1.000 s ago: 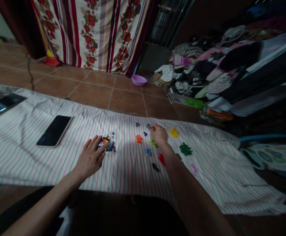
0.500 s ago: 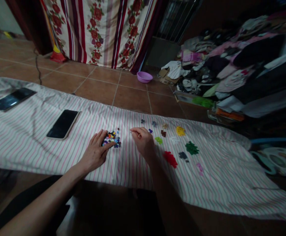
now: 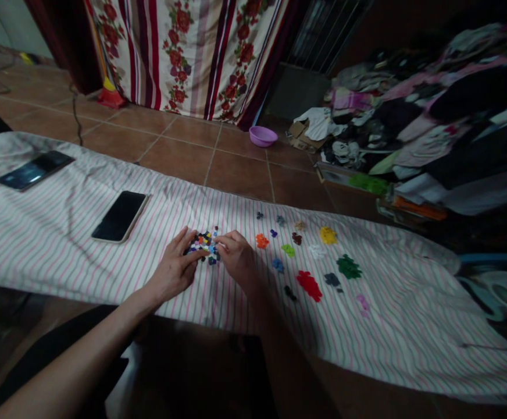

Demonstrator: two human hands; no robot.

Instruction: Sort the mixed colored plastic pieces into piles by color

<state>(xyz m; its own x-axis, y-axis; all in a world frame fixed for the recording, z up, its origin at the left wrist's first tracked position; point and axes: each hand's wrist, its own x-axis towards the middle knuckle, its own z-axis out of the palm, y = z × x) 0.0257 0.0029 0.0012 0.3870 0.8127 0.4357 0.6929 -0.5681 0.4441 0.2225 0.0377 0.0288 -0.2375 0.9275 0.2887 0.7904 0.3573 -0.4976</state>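
Observation:
A mixed pile of small coloured pieces [image 3: 205, 240] lies on the striped cloth [image 3: 170, 201]. My left hand [image 3: 175, 265] rests at the pile's left side with its fingers spread and touching it. At the right edge of the pile is my right hand [image 3: 236, 256], thumb and forefinger pinched together; anything between them is too small to make out. Single-colour groups lie to the right: orange pieces [image 3: 261, 240], blue pieces [image 3: 278, 265], red pieces [image 3: 309, 286], dark green pieces [image 3: 349, 266], yellow pieces [image 3: 328, 235], white pieces [image 3: 317, 251] and several others.
A phone [image 3: 120, 216] lies left of my hands, with a dark flat device [image 3: 34, 170] farther left. Beyond the table, a purple basin [image 3: 263, 137] stands on the tiled floor. Heaped clothes [image 3: 410, 110] fill the right background.
My right hand has moved left from beside the sorted groups to the mixed pile, uncovering the orange, blue and black groups. My left hand stays at the pile. The view has shifted slightly.

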